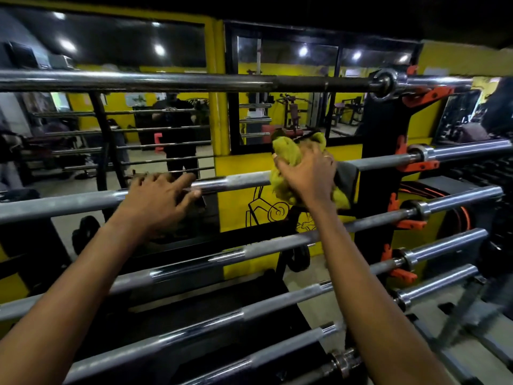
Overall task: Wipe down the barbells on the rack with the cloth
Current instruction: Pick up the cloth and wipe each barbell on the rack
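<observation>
Both arms are reaching over the lower bars [277,242]. Right hand [308,173] is gripping the cloth [286,152] around the second bar [241,181] on the rack [380,134]; left hand [163,195] is lying loose-fingered on that bar. Wiping looks barely begun, with the bars below probably waiting.

cloth [288,173] on barbell [241,180], mid-rack

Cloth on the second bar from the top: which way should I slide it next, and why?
Probably slide the cloth left along the barbell toward the left hand. The right hand grips it against the bar, and the stretch between the hands lies bare.
</observation>
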